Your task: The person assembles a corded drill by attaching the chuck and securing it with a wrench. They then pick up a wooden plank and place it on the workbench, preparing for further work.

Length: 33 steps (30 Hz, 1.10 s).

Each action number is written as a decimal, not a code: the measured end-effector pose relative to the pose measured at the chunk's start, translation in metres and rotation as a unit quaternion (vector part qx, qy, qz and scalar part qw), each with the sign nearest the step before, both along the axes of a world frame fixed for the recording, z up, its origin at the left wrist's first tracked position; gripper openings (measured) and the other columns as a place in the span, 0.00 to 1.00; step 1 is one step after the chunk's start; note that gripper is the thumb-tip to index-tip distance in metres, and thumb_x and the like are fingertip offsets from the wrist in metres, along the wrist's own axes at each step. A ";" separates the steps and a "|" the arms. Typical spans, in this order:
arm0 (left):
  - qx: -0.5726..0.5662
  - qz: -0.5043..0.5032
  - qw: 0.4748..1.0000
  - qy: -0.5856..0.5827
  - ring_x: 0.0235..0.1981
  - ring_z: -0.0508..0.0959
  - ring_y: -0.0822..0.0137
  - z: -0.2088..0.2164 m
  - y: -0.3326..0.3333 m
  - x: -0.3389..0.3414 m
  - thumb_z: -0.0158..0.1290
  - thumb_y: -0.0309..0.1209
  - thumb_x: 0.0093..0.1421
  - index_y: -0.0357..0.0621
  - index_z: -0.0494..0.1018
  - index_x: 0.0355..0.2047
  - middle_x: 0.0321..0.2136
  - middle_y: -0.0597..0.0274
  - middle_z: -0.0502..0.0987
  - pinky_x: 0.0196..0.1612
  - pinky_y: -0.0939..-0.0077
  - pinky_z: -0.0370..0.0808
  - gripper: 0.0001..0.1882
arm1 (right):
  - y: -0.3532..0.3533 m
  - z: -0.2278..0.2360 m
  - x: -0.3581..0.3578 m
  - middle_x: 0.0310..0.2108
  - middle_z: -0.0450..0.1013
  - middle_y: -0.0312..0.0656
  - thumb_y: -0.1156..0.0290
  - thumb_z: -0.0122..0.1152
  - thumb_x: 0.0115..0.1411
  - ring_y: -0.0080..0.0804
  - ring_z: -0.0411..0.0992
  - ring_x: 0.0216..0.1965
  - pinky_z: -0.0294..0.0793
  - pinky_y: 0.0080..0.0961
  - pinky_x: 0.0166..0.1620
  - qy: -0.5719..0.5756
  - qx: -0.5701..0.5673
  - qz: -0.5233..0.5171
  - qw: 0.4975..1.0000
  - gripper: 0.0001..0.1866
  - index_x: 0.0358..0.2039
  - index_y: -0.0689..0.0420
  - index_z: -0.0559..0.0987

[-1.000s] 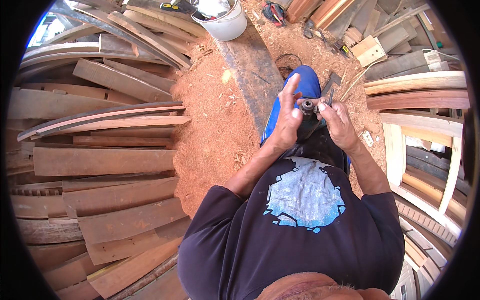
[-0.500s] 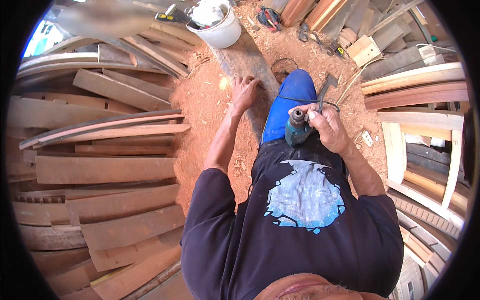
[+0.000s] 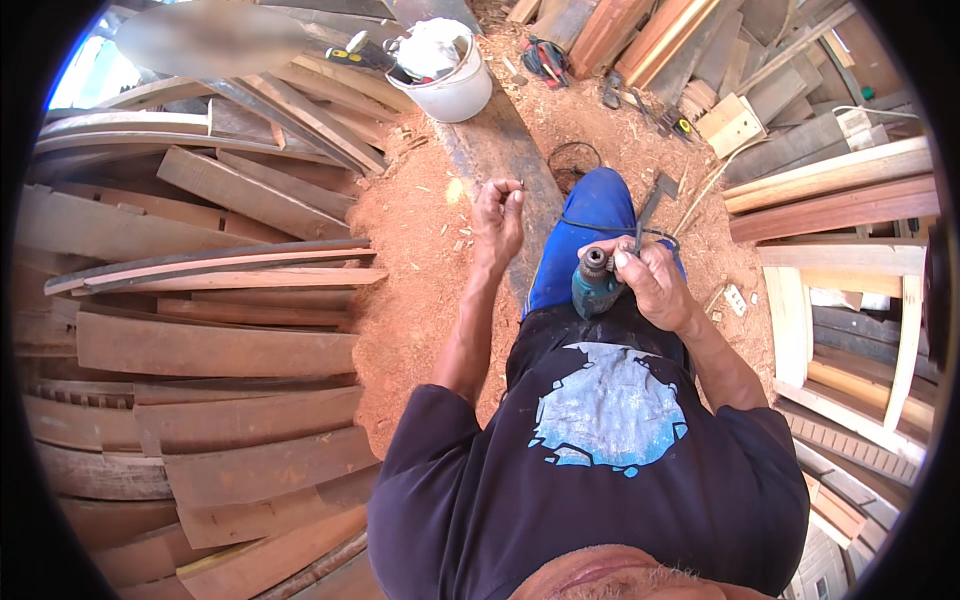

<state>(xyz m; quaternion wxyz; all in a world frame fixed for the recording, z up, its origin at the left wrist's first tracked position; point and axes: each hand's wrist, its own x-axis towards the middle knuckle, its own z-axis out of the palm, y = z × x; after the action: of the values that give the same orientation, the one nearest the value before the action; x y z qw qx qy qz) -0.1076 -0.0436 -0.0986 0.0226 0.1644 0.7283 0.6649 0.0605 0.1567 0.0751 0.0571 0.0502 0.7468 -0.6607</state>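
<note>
A teal power drill (image 3: 596, 288) rests against my lap, its dark metal chuck (image 3: 597, 263) pointing up. My right hand (image 3: 658, 290) is closed at the chuck, fingers behind it and thumb beside it. A dark hammer-like tool (image 3: 652, 207) reaches from beside that thumb past my knee; whether the hand touches it, I cannot tell. My left hand (image 3: 497, 228) is raised over the plank (image 3: 515, 150), thumb and fingers pinched on a tiny dark piece (image 3: 519, 185), too small to name. A black cord (image 3: 612, 228) crosses my blue-clad leg (image 3: 590, 215).
A white bucket (image 3: 452, 98) holding tools and a pale bag stands on the plank's far end. Stacked boards (image 3: 215, 340) fill the left, with timber and frames (image 3: 830, 165) on the right. Sawdust (image 3: 410, 260) covers the floor. A red-and-black tool (image 3: 545, 60) lies beyond.
My left hand has lifted off the plank and turned, now pinching a tiny dark piece. The right hand stays at the drill's chuck. The whole view has shifted slightly.
</note>
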 end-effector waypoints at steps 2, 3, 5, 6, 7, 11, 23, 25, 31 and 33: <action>0.070 -0.025 0.996 0.046 0.39 0.75 0.68 0.056 0.007 0.019 0.54 0.26 0.70 0.41 0.74 0.39 0.36 0.61 0.76 0.45 0.72 0.72 0.03 | -0.003 0.003 -0.002 0.25 0.71 0.31 0.63 0.47 0.73 0.17 0.63 0.28 0.67 0.22 0.35 0.026 0.010 -0.002 1.000 0.20 0.47 0.65 0.82; 0.104 -0.036 0.992 0.069 0.40 0.75 0.69 0.074 0.009 0.027 0.54 0.27 0.71 0.41 0.74 0.39 0.37 0.62 0.76 0.46 0.73 0.72 0.03 | -0.003 0.002 -0.002 0.25 0.71 0.31 0.63 0.47 0.73 0.17 0.63 0.28 0.67 0.22 0.35 0.027 0.009 0.001 1.000 0.20 0.47 0.65 0.82; 0.125 -0.057 0.989 0.060 0.44 0.75 0.69 0.088 0.010 0.036 0.52 0.26 0.71 0.40 0.73 0.41 0.40 0.60 0.76 0.51 0.72 0.72 0.02 | -0.003 0.003 -0.001 0.26 0.71 0.30 0.63 0.47 0.73 0.16 0.63 0.28 0.67 0.21 0.35 0.021 0.008 0.007 1.000 0.20 0.48 0.65 0.82; 0.136 -0.068 0.987 0.056 0.46 0.75 0.68 0.092 0.011 0.038 0.52 0.25 0.72 0.40 0.73 0.42 0.41 0.60 0.76 0.53 0.71 0.72 0.02 | -0.004 0.005 -0.001 0.26 0.71 0.30 0.63 0.47 0.73 0.16 0.63 0.28 0.66 0.21 0.35 0.015 0.006 0.011 1.000 0.20 0.48 0.64 0.82; 0.147 -0.070 0.985 0.065 0.46 0.75 0.68 0.093 0.013 0.039 0.52 0.25 0.72 0.41 0.72 0.41 0.41 0.59 0.76 0.54 0.70 0.72 0.02 | -0.003 0.006 -0.001 0.26 0.71 0.30 0.63 0.47 0.73 0.16 0.63 0.28 0.66 0.21 0.35 0.010 0.006 0.015 1.000 0.20 0.48 0.64 0.82; 0.171 -0.078 0.981 0.055 0.46 0.76 0.68 0.097 0.015 0.043 0.52 0.26 0.72 0.41 0.72 0.41 0.41 0.59 0.76 0.54 0.70 0.72 0.02 | -0.002 0.004 0.003 0.26 0.71 0.29 0.62 0.47 0.74 0.15 0.62 0.28 0.66 0.20 0.35 0.010 0.003 0.013 1.000 0.21 0.48 0.65 0.82; 0.198 -0.066 0.978 -0.013 0.46 0.78 0.71 0.101 0.012 0.055 0.54 0.22 0.70 0.42 0.71 0.45 0.42 0.63 0.78 0.53 0.73 0.74 0.06 | -0.003 0.003 0.007 0.29 0.75 0.30 0.62 0.48 0.73 0.15 0.64 0.30 0.67 0.20 0.36 0.010 -0.004 0.008 1.000 0.20 0.47 0.65 0.82; 0.210 -0.063 0.975 -0.014 0.46 0.78 0.71 0.100 0.013 0.056 0.55 0.22 0.70 0.42 0.71 0.45 0.42 0.63 0.78 0.53 0.74 0.74 0.06 | -0.003 0.003 0.007 0.31 0.76 0.32 0.62 0.48 0.73 0.16 0.66 0.31 0.69 0.20 0.38 0.008 -0.015 0.008 1.000 0.20 0.48 0.65 0.82; 0.224 -0.053 0.972 -0.043 0.44 0.79 0.73 0.102 0.013 0.060 0.57 0.23 0.69 0.42 0.72 0.47 0.41 0.64 0.79 0.49 0.77 0.75 0.08 | -0.003 0.005 0.006 0.36 0.80 0.37 0.63 0.47 0.74 0.18 0.71 0.37 0.72 0.22 0.44 0.007 -0.003 0.014 1.000 0.20 0.48 0.66 0.81; 0.220 -0.054 0.973 -0.046 0.43 0.78 0.74 0.106 0.013 0.062 0.57 0.23 0.69 0.42 0.72 0.47 0.40 0.65 0.79 0.47 0.78 0.75 0.09 | -0.004 0.007 0.006 0.35 0.80 0.38 0.63 0.47 0.73 0.20 0.72 0.37 0.73 0.24 0.44 0.004 -0.010 0.013 1.000 0.20 0.48 0.66 0.81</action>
<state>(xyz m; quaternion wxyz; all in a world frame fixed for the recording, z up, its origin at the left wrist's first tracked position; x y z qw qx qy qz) -0.0460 -0.0308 0.0069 0.0553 0.1737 0.5525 0.8134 0.0669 0.1531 0.0822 0.0633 0.0374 0.7412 -0.6673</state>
